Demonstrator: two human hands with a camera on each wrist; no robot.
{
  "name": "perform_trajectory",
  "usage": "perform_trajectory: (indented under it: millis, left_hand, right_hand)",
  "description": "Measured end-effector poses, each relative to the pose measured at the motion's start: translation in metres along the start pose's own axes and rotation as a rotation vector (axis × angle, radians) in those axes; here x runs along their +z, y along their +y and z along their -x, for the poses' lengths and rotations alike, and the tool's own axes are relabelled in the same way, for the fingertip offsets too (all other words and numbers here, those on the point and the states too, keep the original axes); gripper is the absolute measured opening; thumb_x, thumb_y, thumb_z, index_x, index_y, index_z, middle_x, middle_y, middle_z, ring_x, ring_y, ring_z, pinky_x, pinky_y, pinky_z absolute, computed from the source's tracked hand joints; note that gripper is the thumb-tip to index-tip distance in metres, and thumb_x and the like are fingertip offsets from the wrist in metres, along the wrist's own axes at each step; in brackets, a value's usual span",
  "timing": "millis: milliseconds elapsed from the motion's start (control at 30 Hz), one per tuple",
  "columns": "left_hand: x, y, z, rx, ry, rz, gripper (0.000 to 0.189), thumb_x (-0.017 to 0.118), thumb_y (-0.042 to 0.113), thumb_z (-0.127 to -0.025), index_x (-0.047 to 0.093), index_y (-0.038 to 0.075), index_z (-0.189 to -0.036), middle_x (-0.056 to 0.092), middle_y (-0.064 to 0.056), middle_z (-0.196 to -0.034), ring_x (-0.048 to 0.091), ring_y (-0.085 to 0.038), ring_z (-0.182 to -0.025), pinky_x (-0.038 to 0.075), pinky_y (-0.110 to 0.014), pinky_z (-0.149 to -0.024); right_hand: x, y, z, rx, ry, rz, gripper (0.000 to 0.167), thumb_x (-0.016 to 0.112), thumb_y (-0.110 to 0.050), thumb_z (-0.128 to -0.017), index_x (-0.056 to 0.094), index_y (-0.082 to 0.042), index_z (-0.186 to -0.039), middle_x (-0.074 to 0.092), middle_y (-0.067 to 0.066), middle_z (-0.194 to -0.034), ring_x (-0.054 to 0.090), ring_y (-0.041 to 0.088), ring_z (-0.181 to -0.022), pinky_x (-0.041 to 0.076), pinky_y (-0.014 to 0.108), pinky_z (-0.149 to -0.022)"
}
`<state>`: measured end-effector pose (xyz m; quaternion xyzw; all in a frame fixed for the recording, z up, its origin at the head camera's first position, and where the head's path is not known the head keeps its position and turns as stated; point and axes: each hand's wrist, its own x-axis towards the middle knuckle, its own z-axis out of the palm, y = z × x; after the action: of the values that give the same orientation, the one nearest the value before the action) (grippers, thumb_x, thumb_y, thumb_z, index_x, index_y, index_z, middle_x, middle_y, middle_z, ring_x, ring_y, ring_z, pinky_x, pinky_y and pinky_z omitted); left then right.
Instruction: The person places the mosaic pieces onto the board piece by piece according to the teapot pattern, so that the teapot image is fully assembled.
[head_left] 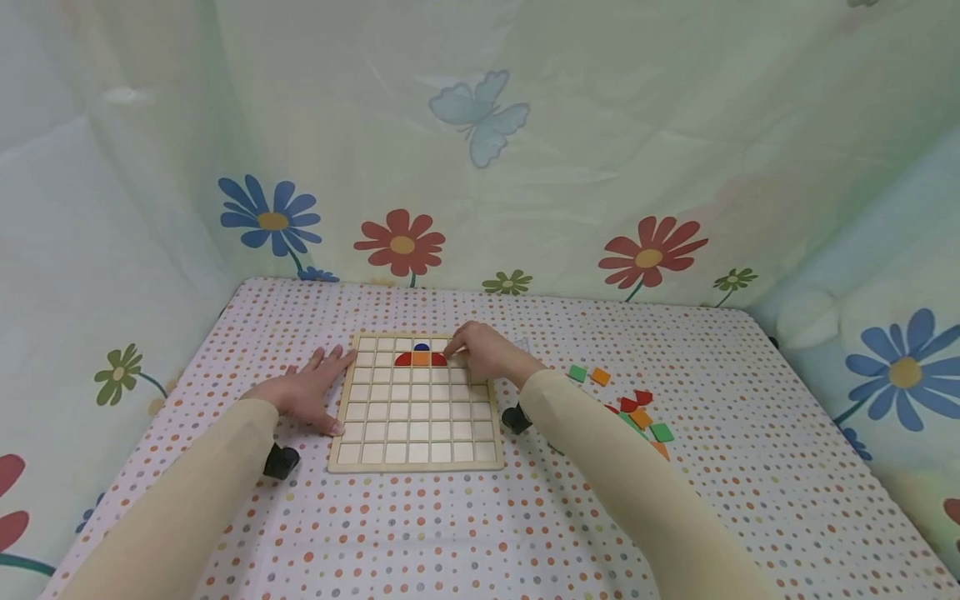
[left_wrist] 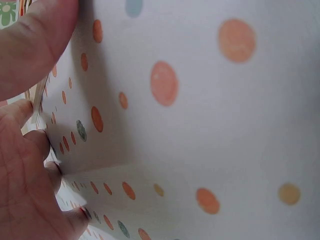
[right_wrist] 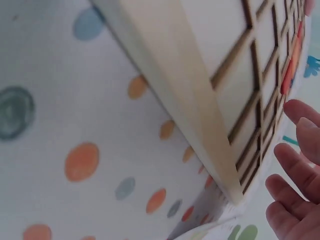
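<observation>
A pale wooden grid board [head_left: 416, 468] lies flat on the white dotted tablecloth [head_left: 337, 533]. Compartments, upper rows: one blue half-round tile [head_left: 422, 347]; directly below, one orange square tile [head_left: 422, 359] between two red curved tiles [head_left: 403, 360]. Left hand [head_left: 303, 394]: fingers spread, at the board's left edge. Right hand [head_left: 487, 350]: fingers loosely bent, fingertip at the right-hand red tile; contact I cannot confirm.

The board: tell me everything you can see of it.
The board is pale and looks wooden, with a border round a grid of square cells parted by darker lines. It lies flat on the dotted cloth. Near its far edge sit an orange square between two red pieces and, beyond it, a blue piece. The left hand touches its left edge. The right hand is over its far right, fingers beside one red piece.
</observation>
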<state>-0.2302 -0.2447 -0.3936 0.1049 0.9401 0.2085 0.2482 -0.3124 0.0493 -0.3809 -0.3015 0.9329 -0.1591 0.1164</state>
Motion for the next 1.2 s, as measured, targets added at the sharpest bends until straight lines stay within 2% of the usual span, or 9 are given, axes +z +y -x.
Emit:
perform_trajectory:
  millis: [133, 300, 333, 533, 567, 800, 933, 1100, 1200]
  left_hand:
    - [0.0, 0.001, 0.002, 0.0, -0.006, 0.005, 0.119, 0.088, 0.026, -0.08, 0.007, 0.007, -0.165, -0.006, -0.026, -0.17, -0.011, -0.05, -0.156, -0.002, -0.074, -0.121]
    - [0.0, 0.0, 0.0, -0.009, -0.004, -0.002, 0.12, 0.088, 0.028, -0.079, 0.006, 0.009, -0.165, -0.006, -0.025, -0.17, -0.011, -0.05, -0.156, -0.002, -0.074, -0.121]
    - [0.0, 0.0, -0.001, -0.01, -0.004, -0.003, 0.12, 0.087, 0.028, -0.079, 0.006, 0.009, -0.165, -0.006, -0.025, -0.17, -0.011, -0.049, -0.156, -0.002, -0.074, -0.121]
    - [0.0, -0.001, -0.003, -0.014, -0.009, -0.013, 0.12, 0.087, 0.028, -0.08, 0.005, 0.009, -0.165, -0.008, -0.024, -0.171, -0.012, -0.049, -0.156, -0.002, -0.073, -0.121]
    - [0.0, -0.002, -0.003, -0.015, -0.009, -0.016, 0.12, 0.087, 0.028, -0.08, 0.005, 0.009, -0.165, -0.008, -0.025, -0.17, -0.012, -0.049, -0.156, -0.002, -0.074, -0.121]
    - [-0.002, -0.002, -0.001, -0.035, -0.007, -0.024, 0.12, 0.088, 0.029, -0.08, 0.006, 0.008, -0.165, -0.007, -0.025, -0.17, -0.011, -0.05, -0.156, -0.002, -0.074, -0.121]
    - [-0.002, -0.002, 0.0, -0.029, -0.003, -0.02, 0.121, 0.088, 0.028, -0.079, 0.006, 0.007, -0.165, -0.007, -0.026, -0.17, -0.011, -0.051, -0.155, -0.002, -0.075, -0.12]
    - [0.001, -0.002, 0.0, -0.02, -0.007, -0.013, 0.12, 0.088, 0.026, -0.079, 0.006, 0.007, -0.165, -0.007, -0.026, -0.17, -0.011, -0.051, -0.155, -0.002, -0.076, -0.119]
    - [0.001, -0.001, -0.001, -0.022, -0.007, -0.015, 0.12, 0.088, 0.026, -0.08, 0.006, 0.008, -0.165, -0.007, -0.026, -0.17, -0.012, -0.051, -0.155, -0.002, -0.076, -0.119]
  right_hand:
    - [-0.005, 0.005, 0.007, 0.051, 0.025, -0.074, 0.034, 0.049, 0.002, -0.104, 0.072, -0.006, -0.126, 0.064, 0.014, -0.139, 0.054, 0.031, -0.138, 0.047, 0.045, -0.114]
    - [-0.016, 0.022, 0.028, 0.125, 0.079, -0.149, 0.031, 0.051, -0.01, -0.107, 0.069, -0.01, -0.132, 0.056, 0.014, -0.149, 0.045, 0.033, -0.146, 0.044, 0.05, -0.115]
    - [-0.019, 0.027, 0.034, 0.132, 0.089, -0.161, 0.031, 0.051, -0.011, -0.107, 0.068, -0.01, -0.133, 0.054, 0.015, -0.151, 0.057, 0.033, -0.134, 0.05, 0.049, -0.108]
    - [-0.035, 0.057, 0.075, 0.14, 0.157, -0.158, 0.03, 0.056, -0.008, -0.104, 0.068, -0.007, -0.131, 0.058, 0.018, -0.146, 0.059, 0.038, -0.128, 0.05, 0.055, -0.106]
    - [-0.037, 0.063, 0.081, 0.143, 0.166, -0.139, 0.029, 0.057, -0.008, -0.104, 0.068, -0.006, -0.131, 0.06, 0.018, -0.144, 0.049, 0.039, -0.141, 0.044, 0.058, -0.113]
    - [-0.046, 0.099, 0.118, 0.257, 0.18, -0.096, 0.031, 0.058, -0.008, -0.103, 0.067, -0.005, -0.132, 0.059, 0.022, -0.144, 0.046, 0.044, -0.14, 0.039, 0.064, -0.114]
    - [-0.044, 0.113, 0.127, 0.34, 0.168, -0.095, 0.032, 0.059, -0.009, -0.102, 0.066, -0.004, -0.133, 0.055, 0.024, -0.147, 0.043, 0.046, -0.141, 0.036, 0.066, -0.116]
    - [-0.036, 0.128, 0.128, 0.448, 0.126, -0.118, 0.033, 0.062, -0.013, -0.102, 0.066, -0.004, -0.133, 0.051, 0.026, -0.149, 0.042, 0.046, -0.139, 0.035, 0.065, -0.117]
    - [-0.031, 0.134, 0.126, 0.453, 0.109, -0.096, 0.034, 0.067, -0.015, -0.099, 0.067, -0.003, -0.13, 0.053, 0.026, -0.146, 0.048, 0.043, -0.132, 0.04, 0.062, -0.114]
